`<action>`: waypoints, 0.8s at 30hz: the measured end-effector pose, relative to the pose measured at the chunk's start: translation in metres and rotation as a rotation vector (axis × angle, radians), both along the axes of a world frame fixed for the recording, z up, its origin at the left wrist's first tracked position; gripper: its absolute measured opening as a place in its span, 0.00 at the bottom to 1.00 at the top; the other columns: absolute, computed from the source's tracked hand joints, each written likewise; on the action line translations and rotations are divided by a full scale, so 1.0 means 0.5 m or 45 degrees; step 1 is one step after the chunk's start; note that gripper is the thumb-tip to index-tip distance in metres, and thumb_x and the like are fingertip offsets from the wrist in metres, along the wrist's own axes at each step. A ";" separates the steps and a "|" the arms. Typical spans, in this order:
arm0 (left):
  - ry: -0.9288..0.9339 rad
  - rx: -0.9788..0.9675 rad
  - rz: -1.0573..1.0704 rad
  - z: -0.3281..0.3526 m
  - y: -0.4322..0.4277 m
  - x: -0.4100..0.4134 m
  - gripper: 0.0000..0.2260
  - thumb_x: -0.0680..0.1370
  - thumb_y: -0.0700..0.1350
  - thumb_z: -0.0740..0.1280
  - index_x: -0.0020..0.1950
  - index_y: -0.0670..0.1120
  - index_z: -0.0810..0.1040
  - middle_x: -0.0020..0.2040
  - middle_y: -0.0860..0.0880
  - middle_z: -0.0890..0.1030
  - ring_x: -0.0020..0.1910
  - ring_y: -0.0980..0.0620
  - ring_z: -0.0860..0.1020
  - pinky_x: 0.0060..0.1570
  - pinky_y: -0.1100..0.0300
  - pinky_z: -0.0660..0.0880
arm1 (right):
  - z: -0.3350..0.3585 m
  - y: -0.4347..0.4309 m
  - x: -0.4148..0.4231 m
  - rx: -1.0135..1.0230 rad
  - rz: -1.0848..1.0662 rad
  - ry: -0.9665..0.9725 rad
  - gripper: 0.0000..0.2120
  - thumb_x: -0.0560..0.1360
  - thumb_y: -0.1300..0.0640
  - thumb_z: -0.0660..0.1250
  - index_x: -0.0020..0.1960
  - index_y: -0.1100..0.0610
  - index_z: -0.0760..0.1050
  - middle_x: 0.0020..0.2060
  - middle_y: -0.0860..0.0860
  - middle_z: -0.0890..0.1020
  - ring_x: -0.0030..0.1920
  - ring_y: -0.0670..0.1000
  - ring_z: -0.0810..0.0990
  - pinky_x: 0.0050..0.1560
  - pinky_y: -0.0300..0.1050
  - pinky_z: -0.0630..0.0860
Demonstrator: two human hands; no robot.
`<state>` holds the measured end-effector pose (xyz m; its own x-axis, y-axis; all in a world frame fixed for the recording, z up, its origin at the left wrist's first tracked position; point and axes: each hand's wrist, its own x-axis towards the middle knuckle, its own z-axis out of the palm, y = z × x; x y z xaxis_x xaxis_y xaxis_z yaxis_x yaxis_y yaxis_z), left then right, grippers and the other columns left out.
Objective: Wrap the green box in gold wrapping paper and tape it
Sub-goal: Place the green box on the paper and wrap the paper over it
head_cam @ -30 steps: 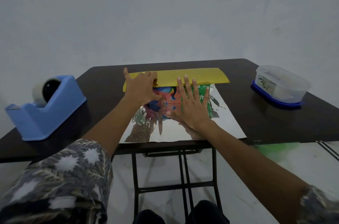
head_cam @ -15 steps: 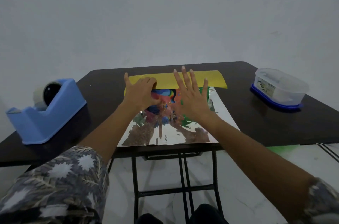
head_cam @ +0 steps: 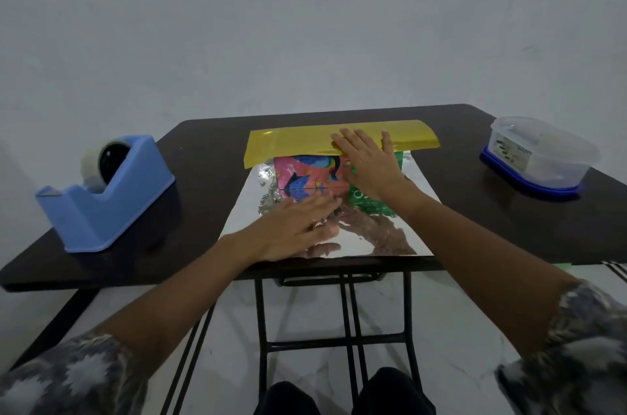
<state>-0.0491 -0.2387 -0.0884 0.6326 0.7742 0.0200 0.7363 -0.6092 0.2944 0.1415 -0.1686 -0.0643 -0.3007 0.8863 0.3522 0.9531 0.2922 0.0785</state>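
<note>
The green box (head_cam: pixel 307 177), with a bright multicoloured picture on its near side, stands on the shiny silver inner face of the wrapping paper (head_cam: pixel 417 204). The paper's far end is folded over the box top, showing its gold side (head_cam: pixel 288 146). My right hand (head_cam: pixel 368 163) lies flat with straight fingers, pressing the gold flap onto the box top. My left hand (head_cam: pixel 298 226) rests flat with spread fingers on the silver sheet just in front of the box.
A blue tape dispenser (head_cam: pixel 101 194) with a roll of clear tape sits at the left of the dark table (head_cam: pixel 203 149). A clear plastic container (head_cam: pixel 539 156) with a blue lid underneath stands at the right. The sheet reaches the table's near edge.
My left hand left the box's top left and came down onto the silver sheet in front. My right hand slid forward onto the gold flap.
</note>
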 end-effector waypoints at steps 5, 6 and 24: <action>0.230 -0.067 0.007 -0.006 -0.005 0.004 0.32 0.73 0.67 0.43 0.76 0.58 0.44 0.78 0.55 0.44 0.76 0.57 0.41 0.74 0.50 0.37 | 0.004 -0.002 0.000 -0.013 0.001 0.052 0.30 0.79 0.51 0.59 0.77 0.49 0.49 0.76 0.47 0.53 0.76 0.50 0.51 0.73 0.62 0.45; 0.240 -0.064 0.012 -0.005 -0.007 0.005 0.32 0.74 0.67 0.43 0.76 0.59 0.43 0.78 0.55 0.43 0.76 0.57 0.41 0.74 0.50 0.37 | 0.004 -0.001 0.000 -0.009 0.003 0.057 0.30 0.79 0.51 0.59 0.77 0.49 0.49 0.76 0.47 0.54 0.76 0.50 0.51 0.72 0.61 0.46; -0.809 0.276 0.281 0.108 0.035 0.022 0.12 0.77 0.52 0.66 0.54 0.47 0.83 0.51 0.53 0.83 0.51 0.56 0.79 0.55 0.57 0.75 | -0.011 0.009 0.000 0.067 -0.022 0.007 0.32 0.79 0.53 0.62 0.77 0.48 0.49 0.76 0.47 0.55 0.76 0.50 0.52 0.72 0.61 0.49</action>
